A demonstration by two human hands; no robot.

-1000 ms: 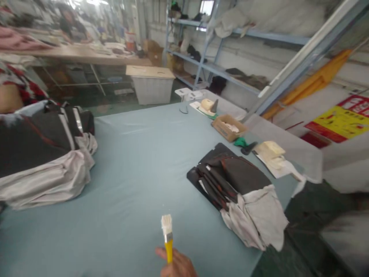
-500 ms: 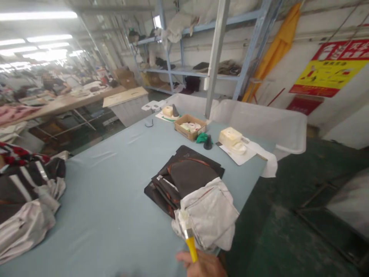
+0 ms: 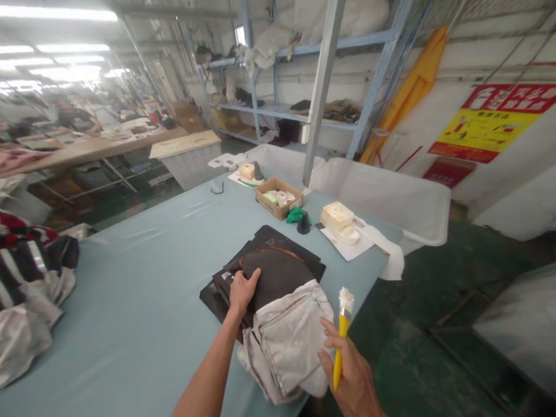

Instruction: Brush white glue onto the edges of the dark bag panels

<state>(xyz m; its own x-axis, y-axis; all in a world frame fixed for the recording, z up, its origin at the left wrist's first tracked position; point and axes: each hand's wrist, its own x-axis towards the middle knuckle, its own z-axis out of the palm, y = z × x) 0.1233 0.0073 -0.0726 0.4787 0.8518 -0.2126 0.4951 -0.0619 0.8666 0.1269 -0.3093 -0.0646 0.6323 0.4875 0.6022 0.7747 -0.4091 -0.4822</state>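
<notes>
A yellow-handled brush [image 3: 341, 341] with white, clumpy bristles is held upright in my right hand [image 3: 351, 370], beside the right part of the bag. My left hand [image 3: 243, 291] lies on the left side of the dark bag panel [image 3: 278, 275], its thumb spread away from the fingers; the outer fingertips are partly hidden. This dark panel has brown trim and joins a pale grey cloth lining [image 3: 291, 336] turned out toward me. Black flat sheets [image 3: 269, 236] stick out from under the panel on the blue-grey table [image 3: 143, 307].
A cardboard box [image 3: 278, 207] of small items, a green cloth [image 3: 297, 215], a black cone [image 3: 303, 223] and a cream-coloured block [image 3: 337, 216] stand toward the back. More dark and grey pieces [image 3: 37, 289] lie at left. White bins [image 3: 386, 191] border the far edge.
My left hand has come into view and onto the dark panel. My right hand has moved right and up with the brush, away from the grey lining's front corner.
</notes>
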